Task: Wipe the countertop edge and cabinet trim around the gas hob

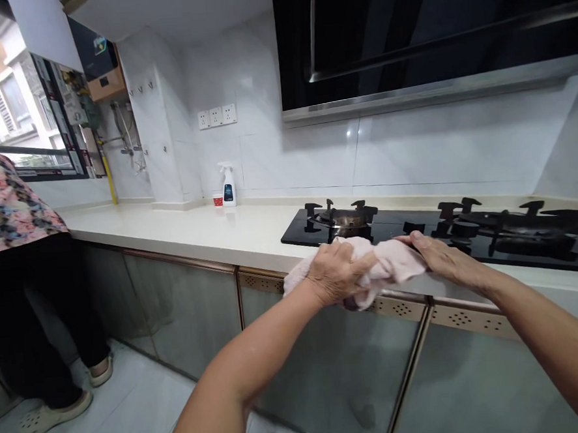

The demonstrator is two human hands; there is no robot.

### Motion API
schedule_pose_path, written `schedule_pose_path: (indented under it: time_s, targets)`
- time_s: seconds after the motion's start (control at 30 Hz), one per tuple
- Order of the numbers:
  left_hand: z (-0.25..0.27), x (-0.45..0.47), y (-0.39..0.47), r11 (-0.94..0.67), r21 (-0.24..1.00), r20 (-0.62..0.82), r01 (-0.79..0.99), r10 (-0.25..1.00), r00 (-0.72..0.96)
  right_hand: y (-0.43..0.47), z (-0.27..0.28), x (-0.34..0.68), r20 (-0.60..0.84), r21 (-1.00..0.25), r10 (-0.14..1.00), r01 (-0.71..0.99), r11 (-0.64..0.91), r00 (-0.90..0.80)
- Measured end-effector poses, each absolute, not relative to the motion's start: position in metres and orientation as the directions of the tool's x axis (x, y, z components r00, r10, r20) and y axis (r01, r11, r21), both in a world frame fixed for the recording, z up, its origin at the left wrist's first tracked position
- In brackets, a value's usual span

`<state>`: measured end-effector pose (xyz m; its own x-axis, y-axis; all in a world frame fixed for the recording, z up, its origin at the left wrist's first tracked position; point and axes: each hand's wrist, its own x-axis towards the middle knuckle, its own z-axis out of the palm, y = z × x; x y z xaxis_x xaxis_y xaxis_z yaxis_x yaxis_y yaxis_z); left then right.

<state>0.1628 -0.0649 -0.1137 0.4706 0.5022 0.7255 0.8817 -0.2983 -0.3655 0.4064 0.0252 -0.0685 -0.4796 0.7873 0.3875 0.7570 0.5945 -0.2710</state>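
Observation:
A pale pink cloth [392,262] is bunched up at the front edge of the counter, just before the gas stove [385,227]. My left hand [339,272] is closed over its left part, fingers curled into the folds. At the cloth's right end is my right hand [435,253], its fingers partly hidden behind the fabric and holding that end. Between the two hands the fabric is crumpled, and one corner hangs toward the cabinet doors. The stove's black glass top carries two burners with dark pan supports.
A white spray bottle [228,186] and a small red cup [218,200] stand on the pale counter [182,229] by the wall. Overhead hangs a black range hood [405,33]. Another person in a floral top [8,201] stands at the left. Glass-fronted cabinets [192,314] run below.

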Motion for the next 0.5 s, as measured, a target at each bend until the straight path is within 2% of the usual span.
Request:
schedule_pose_path:
  time_s: [0.1,0.23,0.33,0.43,0.5]
  targets:
    - [-0.115,0.112,-0.078,-0.229,-0.278,0.723,0.933,0.590,0.360,0.031,-0.074,0.409,0.361,-0.369,0.811,0.729,0.577,-0.460]
    - [-0.113,0.026,-0.106,-0.011,-0.188,0.755,0.982,0.639,0.151,0.033,-0.077,0.409,0.357,-0.384,0.809,0.716,0.582,-0.466]
    - [-0.109,-0.039,-0.130,0.095,-0.140,0.789,0.986,0.612,0.053,0.028,-0.074,0.408,0.367,-0.381,0.803,0.712,0.590,-0.469]
    - [-0.105,-0.087,-0.144,0.279,-0.001,0.843,0.960,0.516,-0.149,0.021,-0.071,0.405,0.391,-0.370,0.791,0.706,0.604,-0.471]
    - [-0.102,-0.104,-0.145,0.347,0.048,0.856,0.937,0.470,-0.218,0.020,-0.070,0.402,0.414,-0.363,0.782,0.703,0.611,-0.466]
